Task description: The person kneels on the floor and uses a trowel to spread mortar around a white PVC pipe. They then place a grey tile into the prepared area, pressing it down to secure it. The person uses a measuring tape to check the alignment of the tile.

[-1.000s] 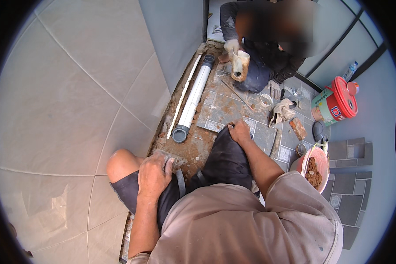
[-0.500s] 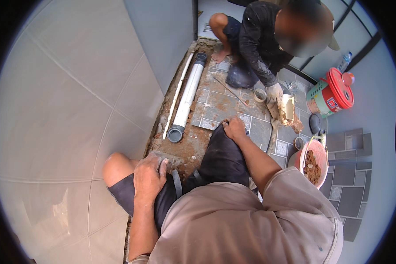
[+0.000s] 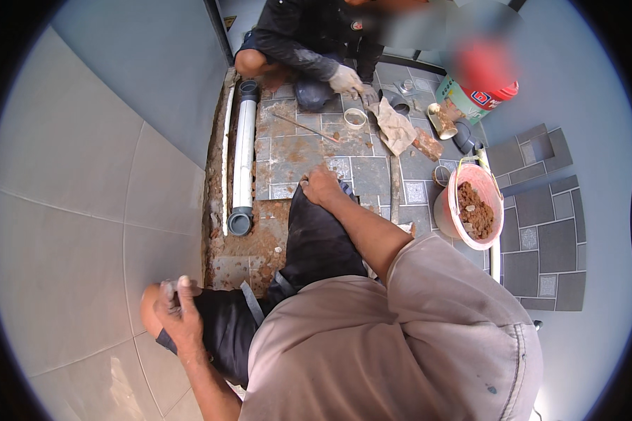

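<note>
My left hand (image 3: pixel 180 316) is raised over my left knee, fingers half curled and thumb standing apart; I see nothing held. On my dark-trousered right knee (image 3: pixel 324 238) rests my right hand (image 3: pixel 323 185), fingers folded, their undersides hidden. Ahead of my knees, a white pipe (image 3: pixel 244 151) with grey end fittings lies in a dug channel, beside a thinner white pipe (image 3: pixel 227 158). Opposite me a person in a dark jacket squats; their gloved hand (image 3: pixel 345 81) reaches toward a dark grey pipe fitting (image 3: pixel 395 103) behind a dirty cloth (image 3: pixel 395 128).
A pink bucket (image 3: pixel 445 214) of brown rubble stands right, before a paint bucket (image 3: pixel 460 98). Grey tiles carry a thin rod (image 3: pixel 305 128), a pipe ring (image 3: pixel 354 118), a cream tube (image 3: pixel 442 121), a brick piece (image 3: pixel 427 144) and a wooden handle (image 3: pixel 395 186). Walls flank both sides.
The view has swung rightward. My left hand has lifted off my knee; my right stays put. The cream tube, earlier by the other person's gloved hand, now lies near the paint bucket.
</note>
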`<control>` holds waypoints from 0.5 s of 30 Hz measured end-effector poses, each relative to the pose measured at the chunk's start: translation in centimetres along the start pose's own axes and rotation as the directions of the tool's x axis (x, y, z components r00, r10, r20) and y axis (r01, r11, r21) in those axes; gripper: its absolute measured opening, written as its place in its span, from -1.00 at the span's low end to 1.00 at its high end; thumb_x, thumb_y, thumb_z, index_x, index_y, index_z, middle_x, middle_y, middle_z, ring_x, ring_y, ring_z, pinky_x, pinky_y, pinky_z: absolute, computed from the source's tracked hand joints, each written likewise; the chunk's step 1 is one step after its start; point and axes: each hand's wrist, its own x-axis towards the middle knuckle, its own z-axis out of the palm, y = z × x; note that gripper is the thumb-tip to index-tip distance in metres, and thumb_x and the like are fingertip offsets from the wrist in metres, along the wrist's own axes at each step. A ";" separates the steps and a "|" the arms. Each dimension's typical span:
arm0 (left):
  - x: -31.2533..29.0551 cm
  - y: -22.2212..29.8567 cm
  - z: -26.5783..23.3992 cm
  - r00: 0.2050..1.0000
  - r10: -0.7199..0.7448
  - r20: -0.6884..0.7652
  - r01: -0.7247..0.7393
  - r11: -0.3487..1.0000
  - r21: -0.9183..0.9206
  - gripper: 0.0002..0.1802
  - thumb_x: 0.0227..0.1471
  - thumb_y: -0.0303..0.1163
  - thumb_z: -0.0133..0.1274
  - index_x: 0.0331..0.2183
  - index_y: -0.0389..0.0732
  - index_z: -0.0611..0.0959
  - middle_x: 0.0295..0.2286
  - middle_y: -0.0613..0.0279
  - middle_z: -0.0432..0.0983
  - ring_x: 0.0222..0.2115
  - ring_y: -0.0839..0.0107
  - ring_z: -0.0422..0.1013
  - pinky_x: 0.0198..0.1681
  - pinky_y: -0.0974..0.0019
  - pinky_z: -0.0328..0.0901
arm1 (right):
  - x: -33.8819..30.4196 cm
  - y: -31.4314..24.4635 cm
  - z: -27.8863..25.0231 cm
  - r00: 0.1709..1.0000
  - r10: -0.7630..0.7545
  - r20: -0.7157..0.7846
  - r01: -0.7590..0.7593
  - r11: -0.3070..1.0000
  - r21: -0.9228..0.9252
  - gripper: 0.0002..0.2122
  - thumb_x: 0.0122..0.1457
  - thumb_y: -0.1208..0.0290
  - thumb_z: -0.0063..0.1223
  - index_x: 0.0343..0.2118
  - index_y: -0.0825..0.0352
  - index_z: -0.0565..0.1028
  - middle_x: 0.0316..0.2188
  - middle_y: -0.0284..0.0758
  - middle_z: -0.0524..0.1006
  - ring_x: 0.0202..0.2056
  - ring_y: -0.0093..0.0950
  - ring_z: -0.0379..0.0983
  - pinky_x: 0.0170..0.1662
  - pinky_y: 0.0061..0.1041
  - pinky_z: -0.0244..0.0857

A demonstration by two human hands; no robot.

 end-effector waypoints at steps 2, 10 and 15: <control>0.3 2.0 -0.4 0.978 -0.120 -0.169 0.097 0.986 -0.135 -0.76 0.34 -0.49 0.02 -0.05 -0.40 0.65 -0.25 0.06 0.63 -0.32 0.36 0.56 -0.12 0.28 0.47 | 0.8 1.5 1.0 1.000 -0.007 -0.015 0.007 1.000 -0.016 -0.63 0.27 0.17 0.07 -0.10 0.41 0.66 0.04 -0.02 0.56 0.15 -0.09 0.45 0.24 -0.13 0.28; 3.9 7.6 -11.9 0.706 0.590 -0.392 -0.364 0.777 0.513 -0.65 0.34 -0.62 -0.09 0.10 -0.50 0.56 0.09 -0.11 0.54 0.12 0.12 0.48 0.18 0.13 0.40 | 0.5 1.6 1.4 0.999 -0.006 -0.038 0.006 1.000 0.015 -0.66 0.27 0.17 0.11 -0.05 0.31 0.66 0.03 -0.02 0.56 0.15 -0.07 0.45 0.24 -0.12 0.29; 4.7 11.5 -17.6 0.505 0.818 -0.275 -0.231 0.435 0.870 -0.74 0.32 -0.59 0.04 -0.01 -0.38 0.70 0.12 0.07 0.56 0.09 0.27 0.49 0.21 0.25 0.39 | 0.6 2.9 2.2 0.997 0.063 -0.039 -0.057 0.988 0.142 -0.68 0.28 0.18 0.12 -0.03 0.26 0.66 0.05 -0.04 0.56 0.15 -0.08 0.45 0.26 -0.15 0.27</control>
